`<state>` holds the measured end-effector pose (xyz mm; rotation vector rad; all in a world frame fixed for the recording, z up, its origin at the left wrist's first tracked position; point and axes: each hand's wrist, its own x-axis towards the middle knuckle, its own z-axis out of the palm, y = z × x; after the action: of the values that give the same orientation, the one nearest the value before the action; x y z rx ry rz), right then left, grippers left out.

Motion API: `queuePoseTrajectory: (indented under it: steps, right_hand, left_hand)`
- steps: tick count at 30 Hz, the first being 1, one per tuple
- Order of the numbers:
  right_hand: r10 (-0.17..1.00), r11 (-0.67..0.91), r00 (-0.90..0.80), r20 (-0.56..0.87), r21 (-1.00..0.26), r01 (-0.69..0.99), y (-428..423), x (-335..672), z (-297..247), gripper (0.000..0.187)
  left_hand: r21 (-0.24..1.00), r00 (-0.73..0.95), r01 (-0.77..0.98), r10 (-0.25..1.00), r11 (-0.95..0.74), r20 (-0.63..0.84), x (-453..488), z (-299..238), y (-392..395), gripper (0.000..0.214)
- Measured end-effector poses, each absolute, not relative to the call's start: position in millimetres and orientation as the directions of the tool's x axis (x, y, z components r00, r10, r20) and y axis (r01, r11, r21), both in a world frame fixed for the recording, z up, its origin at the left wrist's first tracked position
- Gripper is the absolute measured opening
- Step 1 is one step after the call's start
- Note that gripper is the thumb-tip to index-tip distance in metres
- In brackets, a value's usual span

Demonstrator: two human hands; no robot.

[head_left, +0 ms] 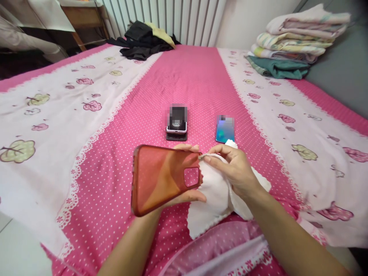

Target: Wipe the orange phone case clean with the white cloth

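Note:
A translucent orange-red phone case (155, 172) lies tilted across my left hand (184, 197), whose fingers and thumb grip its long edges from behind. The square camera cutout is at the case's right end. My right hand (232, 165) pinches a white cloth (209, 199) with a scalloped edge, and the cloth touches the case's right end. Much of the cloth hangs down below my right hand. Beyond my hands, a blue phone (225, 130) rests on the bed to the right, partly behind a corner of the cloth. Further left are stacked dark phones (176, 124), partly blurred out.
The bed (189, 76) has a pink dotted sheet with white patterned side bands. Dark and yellow clothes (143, 38) lie at the far left. Folded bedding (296, 42) is piled at the far right against a grey headboard (342, 65). A white radiator (166, 19) stands behind.

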<state>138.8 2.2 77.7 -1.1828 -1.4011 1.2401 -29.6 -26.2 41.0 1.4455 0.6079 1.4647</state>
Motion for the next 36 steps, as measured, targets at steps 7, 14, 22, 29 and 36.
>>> queuePoseTrajectory:
  steps: [7, 14, 22, 29, 36]
  right_hand:
    - [0.975, 0.205, -0.034, 0.217, -0.840, 0.503, -2.9, 132.0, 69.7, 0.016]
    - [0.982, 0.164, -0.057, 0.178, -0.675, 0.720, -4.7, 130.1, 69.1, 0.016]
    - [0.998, 0.053, -0.011, 0.060, -0.766, 0.641, -5.7, 129.6, 67.8, 0.012]
    - [0.999, 0.045, -0.009, 0.045, -0.898, 0.437, -5.6, 127.6, 57.1, 0.006]
    - [0.992, 0.110, -0.094, 0.082, -0.932, 0.345, -4.0, 128.2, 60.5, 0.017]
  left_hand:
    - [0.864, 0.206, -0.328, 0.864, -0.381, 0.459, -20.5, 41.5, -30.9, 0.087]
    - [0.851, 0.229, -0.381, 0.855, -0.362, 0.466, -11.6, 41.5, -32.2, 0.084]
    - [0.886, 0.239, -0.141, 0.853, -0.441, 0.463, -8.6, 38.3, -33.7, 0.088]
    - [0.879, 0.236, -0.140, 0.847, -0.455, 0.476, -8.4, 37.3, -33.6, 0.080]
    - [0.916, 0.192, -0.100, 0.896, -0.388, 0.401, -14.0, 44.8, -29.9, 0.083]
